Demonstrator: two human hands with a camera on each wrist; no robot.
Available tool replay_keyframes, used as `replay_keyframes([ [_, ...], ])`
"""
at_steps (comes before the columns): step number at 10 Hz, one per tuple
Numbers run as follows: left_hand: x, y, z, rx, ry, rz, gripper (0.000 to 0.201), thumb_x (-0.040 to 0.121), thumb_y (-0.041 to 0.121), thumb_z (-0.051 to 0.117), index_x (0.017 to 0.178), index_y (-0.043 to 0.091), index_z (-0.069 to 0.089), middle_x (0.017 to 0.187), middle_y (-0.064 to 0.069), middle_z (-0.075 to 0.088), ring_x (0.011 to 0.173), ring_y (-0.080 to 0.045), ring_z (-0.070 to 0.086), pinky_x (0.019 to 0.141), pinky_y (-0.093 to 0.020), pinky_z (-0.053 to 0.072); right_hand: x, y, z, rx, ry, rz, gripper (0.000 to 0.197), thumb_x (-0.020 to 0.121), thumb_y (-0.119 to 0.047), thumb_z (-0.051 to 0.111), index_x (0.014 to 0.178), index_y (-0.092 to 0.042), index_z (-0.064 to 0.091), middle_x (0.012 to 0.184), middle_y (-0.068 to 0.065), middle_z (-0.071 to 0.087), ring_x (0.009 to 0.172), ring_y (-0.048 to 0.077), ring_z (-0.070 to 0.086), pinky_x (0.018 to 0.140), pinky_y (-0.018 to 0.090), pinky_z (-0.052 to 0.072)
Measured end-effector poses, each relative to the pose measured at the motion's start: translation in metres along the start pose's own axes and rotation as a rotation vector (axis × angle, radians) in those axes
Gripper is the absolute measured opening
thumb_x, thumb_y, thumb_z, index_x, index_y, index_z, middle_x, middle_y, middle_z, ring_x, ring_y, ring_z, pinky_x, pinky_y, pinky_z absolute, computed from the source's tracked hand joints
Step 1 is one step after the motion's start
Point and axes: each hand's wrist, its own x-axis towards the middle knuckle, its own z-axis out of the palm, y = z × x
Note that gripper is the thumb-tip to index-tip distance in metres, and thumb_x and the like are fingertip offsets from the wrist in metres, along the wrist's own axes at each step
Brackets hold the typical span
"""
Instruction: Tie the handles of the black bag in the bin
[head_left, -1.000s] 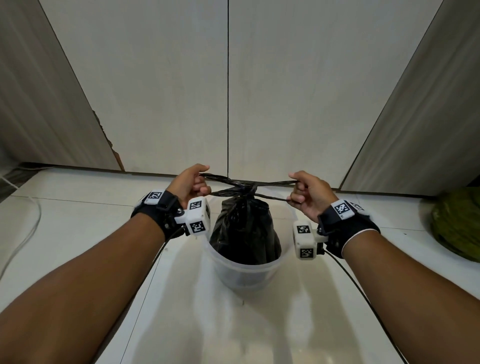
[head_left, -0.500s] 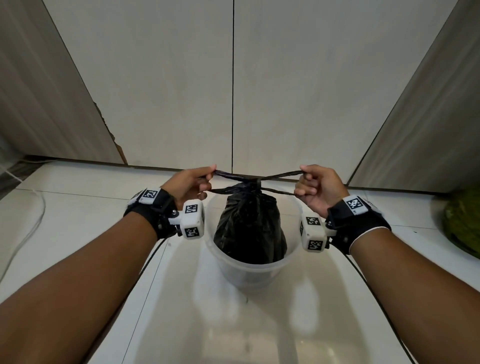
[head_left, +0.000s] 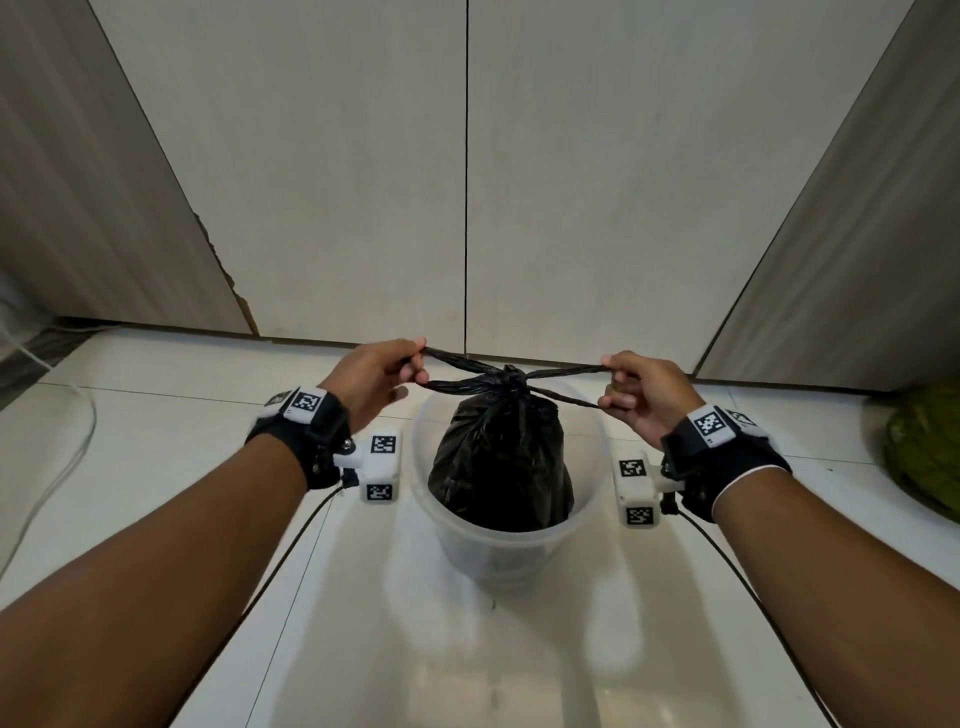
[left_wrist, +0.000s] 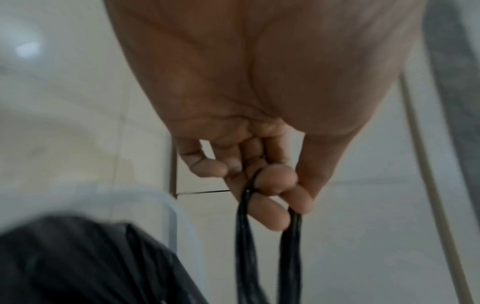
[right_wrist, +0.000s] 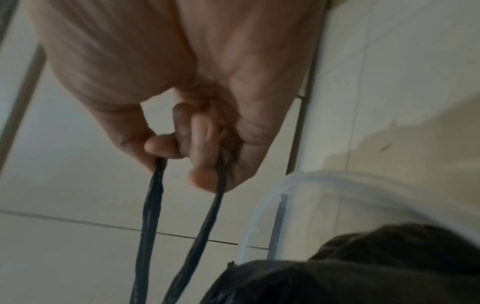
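A black bag (head_left: 501, 457) of thin, crinkled, glossy plastic is seated in a round, translucent plastic bin (head_left: 511, 540), which is stood on the floor (head_left: 156, 457) of pale glossy tiles, near its far edge where the wall panels (head_left: 337, 182) rise. The bag's neck is gathered into a small knot (head_left: 511, 375) above the bin's rim, and from it the handles are drawn out sideways as thin, twisted, cord-like strips.

The left handle (head_left: 457, 364) is gripped by the left hand (head_left: 371, 382): its two strands are pinched between the thumb and the curled fingers (left_wrist: 275, 181), as is shown in the left wrist view. The right handle (head_left: 563, 373) is held by the right hand (head_left: 644, 397), whose fingers (right_wrist: 200, 144) are clenched round the loop, one strand being pressed under the thumb and the other passed along the curled fingers. Both handles are pulled taut and nearly level, and the hands are kept well apart on either side of the bin, above its rim.

Black wrist straps with white, cube-shaped modules bearing square black-and-white markers are worn on both wrists. A rumpled green object (head_left: 924, 447) is seen at the floor's right edge, and a thin white cable (head_left: 62, 467) is laid along the left edge.
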Motion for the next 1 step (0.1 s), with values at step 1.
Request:
replay_keyframes([
  [1,-0.0100,0.0219,-0.0015,0.213,0.070,0.106,0.025,0.092,0.038,0.063,0.100,0.015,0.068,0.095,-0.003,0.073,0.097,-0.016,0.070,0.083,-0.034,0.043,-0.0096,-0.0154,-0.0052,-0.261,-0.011,-0.126,0.015,0.088,-0.015,0.070,0.074,-0.008,0.068,0.062,0.005,0.063,0.055,0.017,0.058,0.074,0.037,0.059],
])
